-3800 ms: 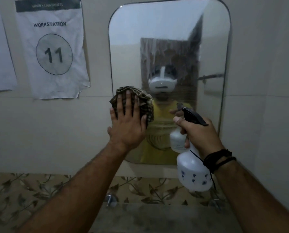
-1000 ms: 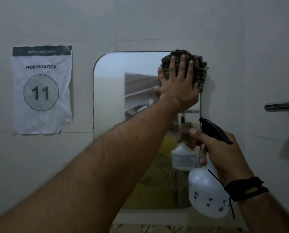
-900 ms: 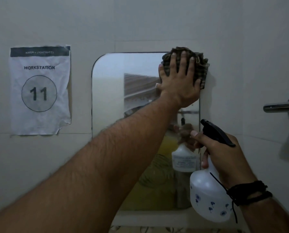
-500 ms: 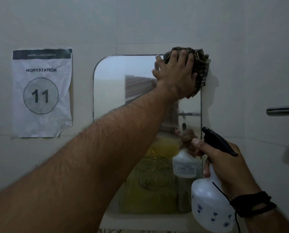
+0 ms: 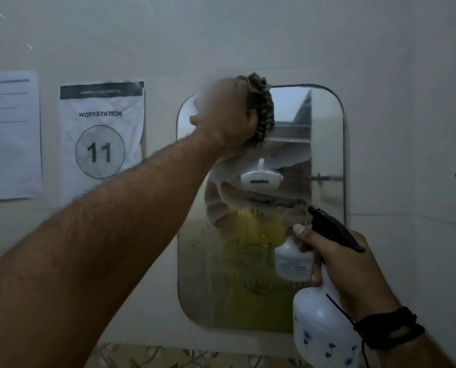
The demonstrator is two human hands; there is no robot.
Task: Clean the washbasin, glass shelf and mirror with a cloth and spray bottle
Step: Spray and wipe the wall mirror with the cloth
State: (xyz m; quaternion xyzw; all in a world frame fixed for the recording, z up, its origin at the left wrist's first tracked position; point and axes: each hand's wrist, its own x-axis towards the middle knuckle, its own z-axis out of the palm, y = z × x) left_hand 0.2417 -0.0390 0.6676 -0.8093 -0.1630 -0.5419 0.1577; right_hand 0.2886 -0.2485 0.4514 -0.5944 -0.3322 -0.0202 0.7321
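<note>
A bunched, striped cloth (image 5: 261,110) is being pressed against the upper left part of the mirror (image 5: 325,155) by the left hand (image 5: 225,112), whose fingers are closed around it; the hand is blurred. The mirror, with rounded corners, is being seen fixed on the far wall, its lower glass looking hazy and streaked. A white spray bottle (image 5: 325,330) with small blue flowers and a black trigger head is being held upright at the near right, just in front of the mirror's lower right corner, by the right hand (image 5: 346,264), which is wrapped around its neck. A black cord bracelet (image 5: 388,328) is being worn on that wrist. To the left of the mirror, a paper sign (image 5: 102,134) marked WORKSTATION 11 is being displayed on the wall.
</note>
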